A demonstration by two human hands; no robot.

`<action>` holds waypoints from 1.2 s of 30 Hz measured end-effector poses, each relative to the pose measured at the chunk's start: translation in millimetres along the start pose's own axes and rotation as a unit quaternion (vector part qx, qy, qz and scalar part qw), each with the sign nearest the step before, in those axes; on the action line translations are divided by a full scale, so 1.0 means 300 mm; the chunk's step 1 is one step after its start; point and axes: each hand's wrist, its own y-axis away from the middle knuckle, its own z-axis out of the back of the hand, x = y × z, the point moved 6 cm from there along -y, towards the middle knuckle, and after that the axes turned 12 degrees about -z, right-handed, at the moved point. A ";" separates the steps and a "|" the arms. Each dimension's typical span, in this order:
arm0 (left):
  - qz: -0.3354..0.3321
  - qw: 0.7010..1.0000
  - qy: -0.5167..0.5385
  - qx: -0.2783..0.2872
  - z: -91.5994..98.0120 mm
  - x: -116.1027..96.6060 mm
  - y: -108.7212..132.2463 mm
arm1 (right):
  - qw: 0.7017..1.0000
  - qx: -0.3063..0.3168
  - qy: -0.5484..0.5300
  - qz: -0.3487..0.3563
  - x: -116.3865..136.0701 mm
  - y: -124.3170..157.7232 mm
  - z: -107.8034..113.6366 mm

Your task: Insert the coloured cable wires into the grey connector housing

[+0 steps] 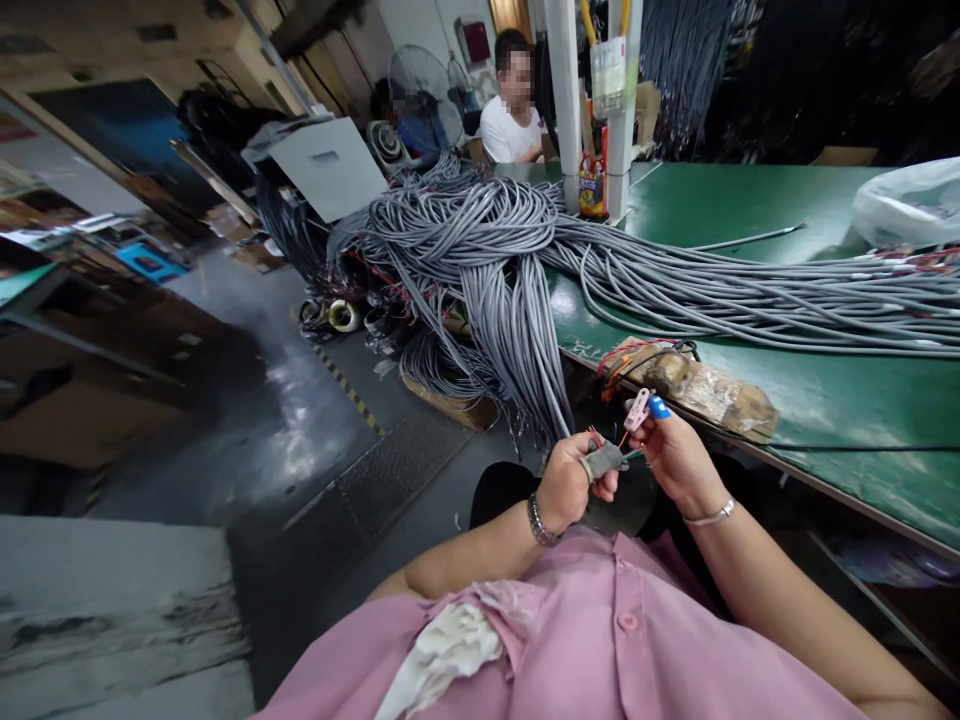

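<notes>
My left hand [568,485] is closed in front of my body, its thumb wrapped in a grey covering [604,460]. Thin coloured wires [595,437] poke out of its grip, red ones among them. Close beside it, my right hand [679,455] pinches a small pale pink piece with holes [637,410], perhaps a hand tool; its exact kind is unclear. A blue cover [659,407] sits on a right-hand digit. Orange and green wire strands run between the two hands. Where the wires lead below the left hand is hidden.
Bundles of grey cable [480,215] lie over the green table [825,400] and hang off its left end. At the near edge rests a taped brown block [709,390] with cords. A white post [566,100] and a plastic bag [911,205] stand farther back. A person [510,125] sits beyond.
</notes>
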 end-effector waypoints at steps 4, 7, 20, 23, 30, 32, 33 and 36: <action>-0.012 0.999 0.016 -0.029 0.001 -0.001 -0.016 | 0.988 -0.088 0.074 0.102 0.022 0.009 0.037; -0.005 0.999 0.028 -0.033 -0.003 0.007 -0.025 | 0.991 -0.069 0.087 0.076 0.010 -0.003 0.027; 0.007 0.999 -0.007 -0.031 -0.002 0.027 -0.023 | 0.996 0.011 -0.082 -0.016 -0.022 -0.026 -0.020; 0.001 0.999 -0.013 -0.030 0.014 0.027 -0.012 | 0.994 0.059 -0.047 -0.074 -0.038 -0.012 -0.004; -0.006 0.995 -0.101 0.025 0.016 0.024 0.023 | 0.967 0.121 0.187 -0.127 -0.024 0.035 0.024; -0.010 0.992 -0.118 0.049 0.008 0.031 0.026 | 0.956 0.123 0.251 -0.087 -0.003 0.051 0.002; -0.008 0.990 -0.126 0.065 0.003 0.038 0.026 | 0.949 0.130 0.278 -0.069 0.004 0.060 -0.015; 0.020 0.982 -0.145 0.118 -0.005 0.066 0.020 | 0.925 0.142 0.353 -0.012 0.016 0.089 -0.066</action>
